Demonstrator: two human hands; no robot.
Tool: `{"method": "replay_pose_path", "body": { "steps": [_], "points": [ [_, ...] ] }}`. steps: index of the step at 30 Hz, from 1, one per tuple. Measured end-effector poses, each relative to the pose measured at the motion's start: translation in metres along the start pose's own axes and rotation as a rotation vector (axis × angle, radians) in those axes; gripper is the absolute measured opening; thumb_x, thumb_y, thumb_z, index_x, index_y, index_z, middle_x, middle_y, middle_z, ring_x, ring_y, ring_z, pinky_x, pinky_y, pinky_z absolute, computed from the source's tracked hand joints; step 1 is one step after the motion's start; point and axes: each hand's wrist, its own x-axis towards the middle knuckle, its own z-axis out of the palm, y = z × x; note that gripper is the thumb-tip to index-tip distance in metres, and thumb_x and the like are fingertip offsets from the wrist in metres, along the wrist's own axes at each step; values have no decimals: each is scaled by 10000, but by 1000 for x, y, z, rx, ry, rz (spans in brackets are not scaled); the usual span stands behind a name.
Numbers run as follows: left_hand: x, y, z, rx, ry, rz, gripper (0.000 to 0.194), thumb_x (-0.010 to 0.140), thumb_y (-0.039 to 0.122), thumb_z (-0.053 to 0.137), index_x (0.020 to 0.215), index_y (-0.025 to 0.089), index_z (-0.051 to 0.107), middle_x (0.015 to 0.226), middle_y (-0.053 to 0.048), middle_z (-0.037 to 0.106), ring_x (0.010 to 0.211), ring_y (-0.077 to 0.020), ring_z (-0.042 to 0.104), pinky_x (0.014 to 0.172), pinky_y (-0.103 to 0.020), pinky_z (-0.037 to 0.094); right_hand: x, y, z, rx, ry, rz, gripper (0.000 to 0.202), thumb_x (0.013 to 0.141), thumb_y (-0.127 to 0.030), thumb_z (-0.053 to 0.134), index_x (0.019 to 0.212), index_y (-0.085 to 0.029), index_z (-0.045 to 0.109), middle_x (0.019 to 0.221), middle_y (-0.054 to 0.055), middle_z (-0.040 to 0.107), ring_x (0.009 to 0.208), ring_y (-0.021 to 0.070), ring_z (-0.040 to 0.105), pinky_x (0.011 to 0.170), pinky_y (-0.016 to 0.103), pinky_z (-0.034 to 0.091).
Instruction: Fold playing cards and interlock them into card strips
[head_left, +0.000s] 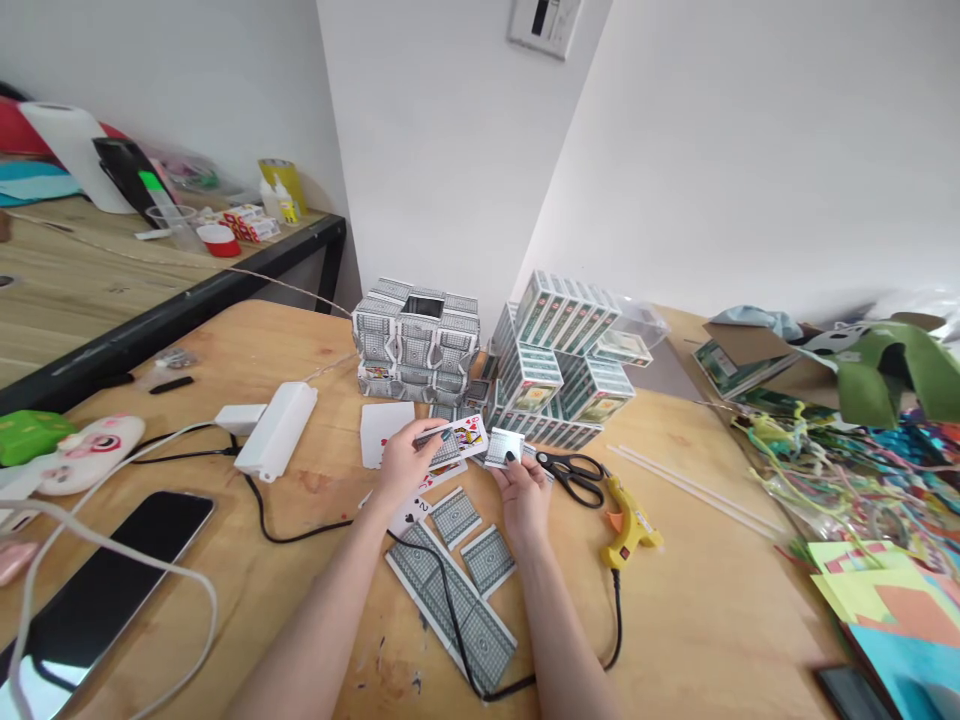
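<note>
The left hand [409, 458] is pinching a playing card [471, 436] by one end, seemingly keeping its printed face clear. The right hand [523, 492], at the left's four o'clock, is grasping a small card piece [497, 447] between thumb and fingers. Scissors [560, 469] are lying at the right hand's three o'clock, probably for easy reach. Both forearms are converging toward twelve o'clock over the desk [705, 570].

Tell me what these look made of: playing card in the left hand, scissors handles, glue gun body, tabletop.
Playing card in left hand: probably coated paperboard; thin, stiff, crisply printed.
Scissors handles: likely black plastic, smooth-looking loops.
Glue gun body: likely molded plastic; uniform yellow, rounded contours.
Tabletop: wood or wood-look laminate; tan, stained, faint sheen. Can't tell which.
</note>
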Motion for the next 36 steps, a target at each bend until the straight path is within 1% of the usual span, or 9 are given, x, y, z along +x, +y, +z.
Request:
{"method": "replay_pose_path", "body": {
  "steps": [6,10,14,19,22,25,30,34,36],
  "points": [
    [-3,3,4,51,-92,26,244,758,277,519,962,217,638,1006,-34,655,911,-184,592,793,-288,457,-1,-2,1,-11,-55,7,261,565,-249,740,701,-171,531,666,-12,617,716,169,631,726,369,529],
    [-2,4,1,46,-102,31,230,765,278,497,923,213,652,965,-33,661,883,-180,592,772,-278,456,-5,-3,5,-29,-87,3,266,590,-252,725,747,-178,524,710,-10,634,721,159,636,739,370,529],
    [0,7,-5,93,-66,96,229,783,241,455,893,211,653,961,-32,649,912,-171,572,813,-272,433,-14,-6,11,-113,-151,14,408,622,-245,699,982,-210,510,811,-3,641,736,166,639,670,355,558],
    [1,6,-11,140,-73,138,232,802,235,424,882,206,640,921,-40,624,899,-172,565,809,-273,432,-25,-13,18,-286,-261,15,643,658,-274,661,1233,-259,373,940,26,611,570,145,640,448,274,553],
    [1,6,-12,165,-78,168,243,819,245,404,898,198,629,908,-45,603,897,-171,554,808,-273,426,-29,-15,20,-298,-328,64,675,665,-277,664,1246,-259,321,849,10,626,497,145,635,416,264,540],
    [0,7,-12,180,-95,191,267,832,260,391,927,200,634,888,-46,577,869,-167,545,766,-263,432,-31,-15,22,-282,-345,93,676,675,-281,660,1246,-255,299,739,-24,629,478,144,633,452,278,549],
    [0,8,-11,201,-153,205,272,836,252,401,962,212,639,876,-42,556,840,-157,542,748,-254,432,-29,-15,22,-266,-343,56,750,691,-257,644,1299,-301,207,749,-42,636,464,132,626,485,288,556],
    [-1,8,-10,220,-159,191,269,837,241,395,943,212,640,882,-38,555,843,-155,544,759,-251,428,-27,-13,19,-311,-405,116,625,708,-283,630,1241,-251,306,606,-56,610,464,159,627,455,285,543],
    [-2,8,-8,226,-132,184,262,835,235,397,926,209,641,881,-37,555,850,-156,543,767,-252,425,-27,-13,18,-301,-403,120,551,710,-293,631,1181,-248,349,613,-53,610,473,157,630,458,282,542]
  ]
}}
